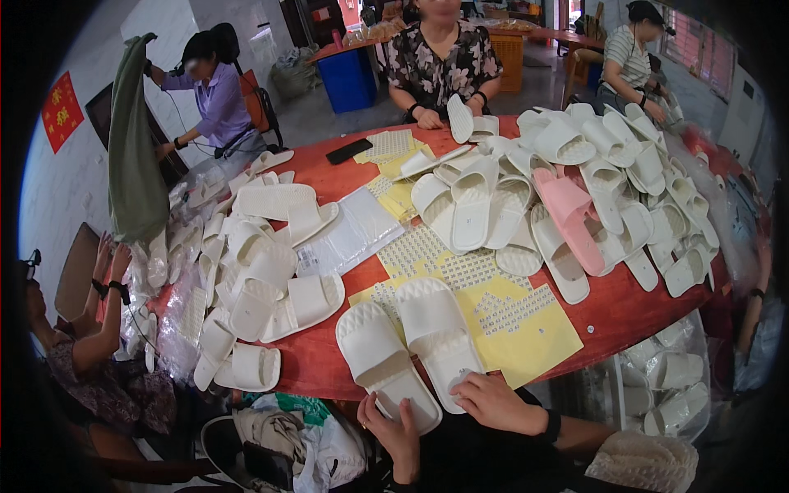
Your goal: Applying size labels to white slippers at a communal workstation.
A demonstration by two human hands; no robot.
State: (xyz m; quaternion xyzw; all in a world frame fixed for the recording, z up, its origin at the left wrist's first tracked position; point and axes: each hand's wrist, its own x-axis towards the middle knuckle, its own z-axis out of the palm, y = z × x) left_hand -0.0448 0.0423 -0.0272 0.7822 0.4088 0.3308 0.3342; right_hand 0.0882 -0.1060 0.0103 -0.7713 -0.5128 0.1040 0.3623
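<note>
Two white slide slippers lie side by side at the table's near edge, heels toward me. My left hand [389,433] is closed round the heel of the left slipper [374,338], its thumb on the footbed. Over the heel of the right slipper [433,319], my right hand [496,403] is bent with its fingertips pressed together on the footbed. Whatever small thing those fingers may pinch is hidden. Partly beneath the slippers and beyond them are yellow sheets [538,349] bearing rows of small labels. A tiny round label [590,329] sits on the red cloth.
White slippers heap at left [267,267] and right, with a pink slipper [567,215] among the right ones. Clear plastic bags [353,230] and a black phone [348,151] lie on the red table [329,177]. Below right stands a clear bin [618,390] of slippers. Several people work around.
</note>
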